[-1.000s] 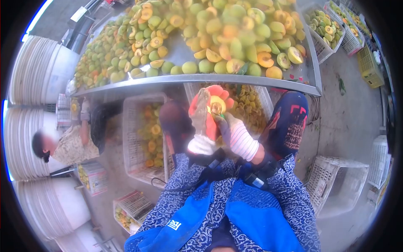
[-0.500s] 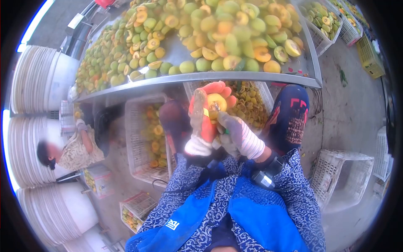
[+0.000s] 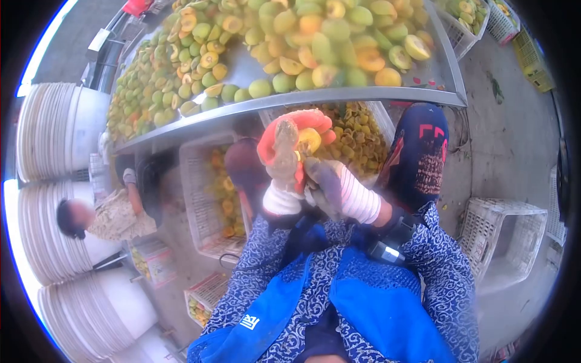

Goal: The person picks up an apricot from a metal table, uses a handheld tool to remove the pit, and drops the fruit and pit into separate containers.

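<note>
My left hand (image 3: 284, 148), in an orange and grey glove, is closed around a yellow halved fruit (image 3: 309, 140). Right beside it, my right hand (image 3: 327, 184) wears a dirty grey glove with a white striped cuff. Its fingers are closed just below the fruit; what they hold is too small to make out. Both hands are above a white crate of fruit pieces (image 3: 357, 136), near the front edge of a metal table (image 3: 387, 94) heaped with green and yellow fruit (image 3: 284, 81).
A crate with yellow pieces (image 3: 203, 199) stands at the left between table and legs. Another person (image 3: 115, 212) sits at far left near stacked white tubs (image 3: 54, 130). A white crate (image 3: 505, 236) lies at right; more crates (image 3: 463, 30) stand upper right.
The view has shifted a little. My left hand has turned, so the fruit's cut face shows less and the thumb covers more of it. My right hand stays close below the fruit.
</note>
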A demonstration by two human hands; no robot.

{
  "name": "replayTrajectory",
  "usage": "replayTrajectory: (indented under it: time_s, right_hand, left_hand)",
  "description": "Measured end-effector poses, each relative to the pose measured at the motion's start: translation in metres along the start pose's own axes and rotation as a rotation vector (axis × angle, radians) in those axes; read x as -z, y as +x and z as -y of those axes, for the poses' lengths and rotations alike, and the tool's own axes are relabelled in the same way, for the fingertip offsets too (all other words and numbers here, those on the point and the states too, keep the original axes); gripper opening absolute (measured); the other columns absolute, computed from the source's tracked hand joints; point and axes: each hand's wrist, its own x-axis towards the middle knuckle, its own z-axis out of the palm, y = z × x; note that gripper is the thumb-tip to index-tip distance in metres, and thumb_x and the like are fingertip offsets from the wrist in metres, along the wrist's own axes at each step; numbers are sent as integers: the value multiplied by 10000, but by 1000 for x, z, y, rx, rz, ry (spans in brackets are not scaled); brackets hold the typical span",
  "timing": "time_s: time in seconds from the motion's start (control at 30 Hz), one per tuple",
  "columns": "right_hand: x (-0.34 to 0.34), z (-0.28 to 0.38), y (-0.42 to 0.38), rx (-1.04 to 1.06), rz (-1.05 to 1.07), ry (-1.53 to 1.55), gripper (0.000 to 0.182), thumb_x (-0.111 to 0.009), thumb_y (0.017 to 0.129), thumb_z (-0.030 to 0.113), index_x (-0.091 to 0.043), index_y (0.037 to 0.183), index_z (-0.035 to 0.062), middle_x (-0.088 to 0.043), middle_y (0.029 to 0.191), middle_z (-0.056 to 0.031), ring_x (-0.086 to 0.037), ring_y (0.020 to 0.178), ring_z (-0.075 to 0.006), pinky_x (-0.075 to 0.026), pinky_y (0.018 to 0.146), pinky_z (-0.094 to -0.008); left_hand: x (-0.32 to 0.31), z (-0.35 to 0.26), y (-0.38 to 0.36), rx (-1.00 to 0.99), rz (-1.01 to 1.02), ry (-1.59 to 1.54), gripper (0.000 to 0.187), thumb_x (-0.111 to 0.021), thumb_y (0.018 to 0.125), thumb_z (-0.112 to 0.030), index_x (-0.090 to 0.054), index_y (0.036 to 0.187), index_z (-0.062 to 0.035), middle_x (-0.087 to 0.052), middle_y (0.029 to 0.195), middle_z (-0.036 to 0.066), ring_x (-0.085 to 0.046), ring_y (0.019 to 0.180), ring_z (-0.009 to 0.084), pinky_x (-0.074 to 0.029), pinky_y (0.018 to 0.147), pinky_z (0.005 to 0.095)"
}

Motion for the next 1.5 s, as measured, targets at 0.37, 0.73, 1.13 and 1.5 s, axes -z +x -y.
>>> replayTrajectory:
  time_s: [0.37,0.73,1.13,1.5]
  right_hand:
    - [8,8,-7,-208,218,187,508,-432,1103,520,-543,811,119,-471,546,8,-414,360,-128,-329,331,-294]
    - [26,20,-10,-207,226,75,495,-433,1099,536,-539,809,149,-417,558,39,-385,379,-87,-313,335,-263]
    - [48,-11,10,-390,710,1159,496,-484,1075,593,-546,890,137,-457,611,49,-402,383,-82,-323,317,-254]
    - [-18,2,19,561,-302,-711,118,-591,1006,56,-559,1120,56,-644,798,-202,-674,718,-430,-504,600,-464]
  left_hand:
    - [-9,-21,4,224,2,6,584,-598,1039,-494,-714,1079,78,-748,967,197,-730,814,283,-602,737,380]
    - [13,26,23,46,193,213,658,-599,1016,-567,-741,1027,76,-754,1005,214,-746,826,282,-612,705,402]
    - [50,-29,25,195,-315,-479,541,-474,1065,-611,-677,1198,-128,-740,1166,109,-734,1009,320,-625,771,462]
    - [40,-47,-12,240,-226,-231,443,-605,1077,-383,-571,1376,-58,-638,1253,88,-650,1175,283,-579,983,473]
